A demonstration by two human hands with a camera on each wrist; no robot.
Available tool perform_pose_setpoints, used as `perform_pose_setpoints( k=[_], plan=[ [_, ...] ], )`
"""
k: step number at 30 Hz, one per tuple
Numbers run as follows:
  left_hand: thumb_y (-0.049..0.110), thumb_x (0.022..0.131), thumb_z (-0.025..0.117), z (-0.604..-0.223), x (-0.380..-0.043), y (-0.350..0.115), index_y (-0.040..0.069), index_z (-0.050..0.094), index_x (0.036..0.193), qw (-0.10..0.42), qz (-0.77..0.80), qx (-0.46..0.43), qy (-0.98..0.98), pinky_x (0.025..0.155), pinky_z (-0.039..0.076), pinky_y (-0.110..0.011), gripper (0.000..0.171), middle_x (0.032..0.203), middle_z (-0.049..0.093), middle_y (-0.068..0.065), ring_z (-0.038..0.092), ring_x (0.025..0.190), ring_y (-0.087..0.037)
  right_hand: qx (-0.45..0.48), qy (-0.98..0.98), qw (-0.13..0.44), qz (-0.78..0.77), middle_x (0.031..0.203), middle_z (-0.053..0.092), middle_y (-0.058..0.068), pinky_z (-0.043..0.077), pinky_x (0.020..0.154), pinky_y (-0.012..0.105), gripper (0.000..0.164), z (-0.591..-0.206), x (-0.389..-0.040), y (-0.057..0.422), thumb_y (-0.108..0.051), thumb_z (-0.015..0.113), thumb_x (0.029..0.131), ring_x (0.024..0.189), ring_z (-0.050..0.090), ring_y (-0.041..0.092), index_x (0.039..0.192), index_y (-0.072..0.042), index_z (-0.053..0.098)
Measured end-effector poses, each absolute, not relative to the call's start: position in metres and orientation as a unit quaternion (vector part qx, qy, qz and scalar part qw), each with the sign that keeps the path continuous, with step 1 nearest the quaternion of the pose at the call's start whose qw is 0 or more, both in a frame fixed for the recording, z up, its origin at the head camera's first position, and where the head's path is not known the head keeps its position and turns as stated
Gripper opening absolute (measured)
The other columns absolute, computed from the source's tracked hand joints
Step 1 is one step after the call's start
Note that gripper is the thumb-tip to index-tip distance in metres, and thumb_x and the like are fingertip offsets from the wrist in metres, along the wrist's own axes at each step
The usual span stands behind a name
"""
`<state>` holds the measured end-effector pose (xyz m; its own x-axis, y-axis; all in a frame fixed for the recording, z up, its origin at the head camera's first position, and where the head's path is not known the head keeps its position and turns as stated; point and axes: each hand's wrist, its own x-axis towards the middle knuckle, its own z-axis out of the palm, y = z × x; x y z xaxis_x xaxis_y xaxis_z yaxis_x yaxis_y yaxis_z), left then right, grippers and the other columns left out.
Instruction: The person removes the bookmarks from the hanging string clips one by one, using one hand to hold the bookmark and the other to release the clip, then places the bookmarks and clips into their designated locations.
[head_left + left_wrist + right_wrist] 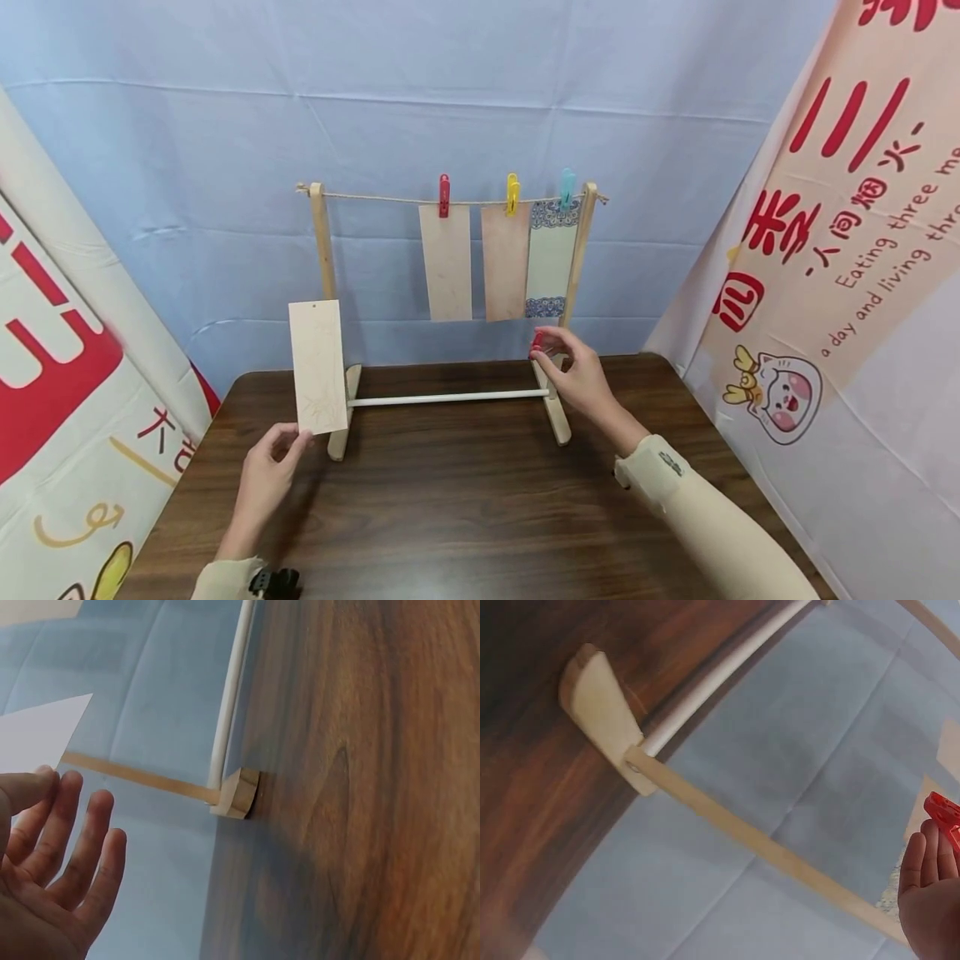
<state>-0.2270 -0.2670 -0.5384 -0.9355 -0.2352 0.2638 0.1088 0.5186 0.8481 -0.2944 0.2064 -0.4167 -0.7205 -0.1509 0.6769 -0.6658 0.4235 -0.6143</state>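
My left hand (268,471) pinches the bottom edge of a pale card (318,367) with a small hole at its top and faint drawing near its foot. The card stands upright left of the rack's left post. In my right hand (581,371) is a red clothespin (537,343), pinched between thumb and fingers in front of the right post. On the rope (375,197) hang three cards: a pale card (447,267) under a red clothespin (444,196), a pinkish card (504,267) under a yellow clothespin (513,194), and a blue-patterned card (551,258) under a light-blue clothespin (567,189).
The wooden rack stands on a dark brown table (450,508), its feet (557,417) joined by a white rod (450,398). Behind it hangs a pale blue cloth (225,250). Printed banners (825,333) flank the table.
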Motion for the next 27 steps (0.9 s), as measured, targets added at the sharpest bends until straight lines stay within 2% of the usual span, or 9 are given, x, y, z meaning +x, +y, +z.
perform_pose_setpoints(
  k=[4, 11, 15, 21, 27],
  plan=[
    [0.025, 0.108, 0.069, -0.540, -0.224, -0.270, 0.006, 0.072, 0.115, 0.180, -0.483, 0.036, -0.856, 0.076, 0.049, -0.012, 0.021, 0.106, 0.079, -0.020, 0.074, 0.093, -0.014, 0.251, -0.794, 0.267, 0.485, 0.105, 0.073, 0.028, 0.049, 0.080, 0.013, 0.040, -0.423, -0.292, 0.213, 0.013, 0.076, 0.093, 0.094, 0.070, 0.043, 0.131, 0.010, 0.065],
    [0.023, 0.108, 0.070, -0.545, -0.219, -0.276, 0.004, 0.072, 0.115, 0.181, -0.480, 0.044, -0.857, 0.076, 0.047, -0.009, 0.020, 0.105, 0.079, -0.019, 0.068, 0.090, 0.001, 0.242, -0.799, 0.266, 0.482, 0.103, 0.073, 0.027, 0.057, 0.077, 0.025, 0.039, -0.435, -0.289, 0.226, 0.014, 0.076, 0.092, 0.091, 0.070, 0.040, 0.129, 0.011, 0.064],
    [0.023, 0.107, 0.071, -0.547, -0.214, -0.281, 0.004, 0.072, 0.115, 0.178, -0.477, 0.050, -0.859, 0.075, 0.047, -0.009, 0.020, 0.105, 0.080, -0.019, 0.069, 0.090, -0.001, 0.231, -0.807, 0.265, 0.475, 0.103, 0.073, 0.026, 0.057, 0.076, 0.024, 0.039, -0.451, -0.290, 0.235, 0.014, 0.077, 0.092, 0.091, 0.070, 0.038, 0.128, 0.012, 0.064],
    [0.022, 0.106, 0.073, -0.551, -0.206, -0.288, 0.004, 0.073, 0.112, 0.187, -0.466, 0.055, -0.863, 0.074, 0.046, -0.007, 0.019, 0.103, 0.080, -0.018, 0.064, 0.085, 0.010, 0.221, -0.811, 0.273, 0.468, 0.104, 0.075, 0.021, 0.056, 0.077, 0.021, 0.041, -0.487, -0.302, 0.258, 0.012, 0.081, 0.089, 0.090, 0.071, 0.036, 0.127, 0.009, 0.067],
    [0.023, 0.106, 0.073, -0.552, -0.201, -0.295, 0.005, 0.074, 0.111, 0.181, -0.454, 0.062, -0.870, 0.069, 0.046, -0.012, 0.019, 0.099, 0.080, -0.015, 0.067, 0.082, 0.001, 0.215, -0.816, 0.277, 0.459, 0.100, 0.077, 0.013, 0.055, 0.076, 0.017, 0.039, -0.503, -0.298, 0.273, 0.006, 0.084, 0.089, 0.088, 0.072, 0.026, 0.126, 0.001, 0.070]
  ],
)
